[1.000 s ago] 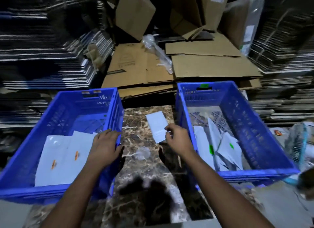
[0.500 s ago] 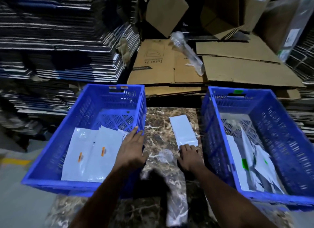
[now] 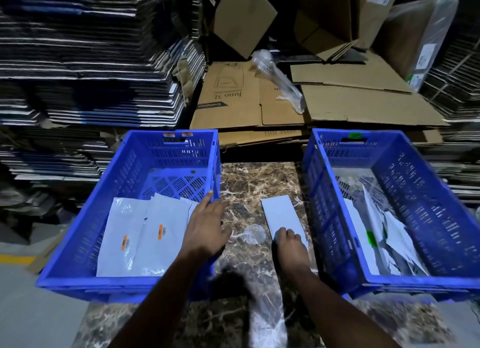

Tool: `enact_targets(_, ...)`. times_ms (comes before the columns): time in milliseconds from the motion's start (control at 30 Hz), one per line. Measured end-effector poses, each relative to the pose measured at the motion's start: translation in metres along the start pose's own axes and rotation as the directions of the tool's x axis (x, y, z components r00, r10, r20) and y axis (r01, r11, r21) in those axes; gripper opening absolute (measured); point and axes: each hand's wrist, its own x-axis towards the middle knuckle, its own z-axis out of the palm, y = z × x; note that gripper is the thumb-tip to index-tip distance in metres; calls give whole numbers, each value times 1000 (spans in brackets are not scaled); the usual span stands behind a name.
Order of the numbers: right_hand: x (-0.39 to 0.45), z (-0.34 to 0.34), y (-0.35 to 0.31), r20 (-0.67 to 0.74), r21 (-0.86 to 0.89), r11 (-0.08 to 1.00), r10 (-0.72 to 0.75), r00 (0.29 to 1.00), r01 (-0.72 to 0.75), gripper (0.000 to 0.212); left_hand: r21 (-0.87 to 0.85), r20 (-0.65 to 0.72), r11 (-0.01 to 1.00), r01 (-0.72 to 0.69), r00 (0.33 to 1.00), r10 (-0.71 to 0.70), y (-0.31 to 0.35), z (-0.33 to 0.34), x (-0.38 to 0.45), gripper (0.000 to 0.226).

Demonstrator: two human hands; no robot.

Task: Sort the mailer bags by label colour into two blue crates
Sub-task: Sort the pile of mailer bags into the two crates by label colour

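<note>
While the left crate sits with two orange-labelled mailers flat on its floor, my left hand rests open on its near-right rim, fingers straight, holding nothing. A second ago that hand was on the same rim, so it has hardly shifted. Moving right, one pale mailer bag lies on the marble slab between the crates. A second ago I had it lifted in a pinch; now it's flat, label side apparently down, and my right hand presses on its near end, fingers bent on top. I can't tell whether they're pinching the edge. So this one isn't sorted yet, and I reckon it needs turning over to read its colour. Far right, the second crate holds a loose heap of green-labelled mailers, several, too jumbled to count.
</note>
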Motion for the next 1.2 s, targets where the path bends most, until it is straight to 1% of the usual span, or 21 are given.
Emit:
enact_targets(100, -5, -3, 11, 3, 7, 996, -86, 996, 86, 33, -21, -11, 1000, -4, 1000, 4, -1, 2, 0, 67)
enact_targets(200, -8, -12, 19, -9, 286, 958, 10, 1000, -7, 28, -12, -24, 1000, -10, 1000, 10, -1, 2, 0, 63)
enact_targets(267, -12, -25, 24, -60, 587, 802, 183, 981, -114, 29, 21, -38, 1000, 8, 999, -7, 2, 1, 0, 60)
enact_targets(333, -19, -42, 27, -95, 768, 628, 307, 947, -127, 21, 106, -52, 994, 10, 999, -5, 7, 1, -1, 56)
enact_targets(400, -26, -60, 33, -53, 868, 481, 337, 940, -124, 10, 194, -69, 981, -28, 997, 43, 15, 1, -2, 52)
enact_targets(433, -29, -68, 37, -16, 910, 398, 308, 951, -113, 16, 188, -94, 981, -56, 993, 75, 16, 0, -4, 51)
enact_targets(467, -33, -77, 41, 3, 938, 335, 256, 967, -92, 21, 140, -120, 987, -81, 988, 98, 17, -1, -5, 52)
enact_targets(533, -41, -98, 51, -15, 959, 283, 139, 990, -25, 23, -13, -160, 988, -151, 976, 147, 20, -6, -10, 57)
enact_targets(600, -48, -119, 59, -41, 962, 272, 43, 998, 28, 27, -257, -79, 951, -173, 984, 158, 28, -14, -16, 59)
enact_targets(633, -49, -128, 63, -52, 962, 268, 11, 999, 47, 29, -431, 12, 894, -124, 990, 144, 37, -19, -21, 58)
enact_targets(700, -49, -147, 64, -53, 979, 196, -25, 998, 56, 28, -711, 163, 702, 37, 980, 114, 55, -27, -30, 49)
enact_targets(767, -47, -161, 64, -45, 999, 8, 14, 999, 45, 23, -849, 183, 513, 127, 981, 59, 72, -26, -40, 33)
enact_targets(833, -51, -174, 63, 0, 962, -271, 92, 996, 25, 15, -946, 151, 279, 166, 986, -75, 85, -21, -52, 26)
enact_targets(867, -54, -177, 64, 21, 920, -391, 80, 997, 12, 18, -974, 152, 145, 174, 977, -148, 93, -18, -58, 28)
enact_targets(900, -59, -180, 64, 8, 900, -436, 40, 999, 10, 33, -986, 158, 24, 167, 965, -209, 101, -16, -63, 33)
enact_targets(933, -67, -182, 64, -39, 921, -390, -21, 999, 27, 50, -986, 166, -71, 153, 954, -248, 109, -14, -67, 37)
enact_targets(967, -75, -182, 64, -102, 956, -286, -89, 991, 73, 62, -980, 175, -142, 141, 949, -263, 118, -15, -70, 39)
enact_targets(1000, -84, -182, 61, -165, 976, -168, -152, 975, 139, 64, -975, 178, -178, 134, 948, -265, 124, -14, -72, 39)
enact_targets(1067, -93, -178, 59, -271, 957, 39, -221, 937, 286, 53, -981, 150, -159, 110, 952, -267, 133, -13, -73, 37)
enact_targets(1100, -94, -176, 58, -306, 939, 93, -217, 927, 332, 46, -986, 131, -133, 97, 952, -275, 137, -13, -73, 36)
enact_targets(1200, -97, -174, 66, -313, 936, 117, -163, 936, 333, 38, -994, 106, -57, 93, 955, -277, 144, -14, -70, 32)
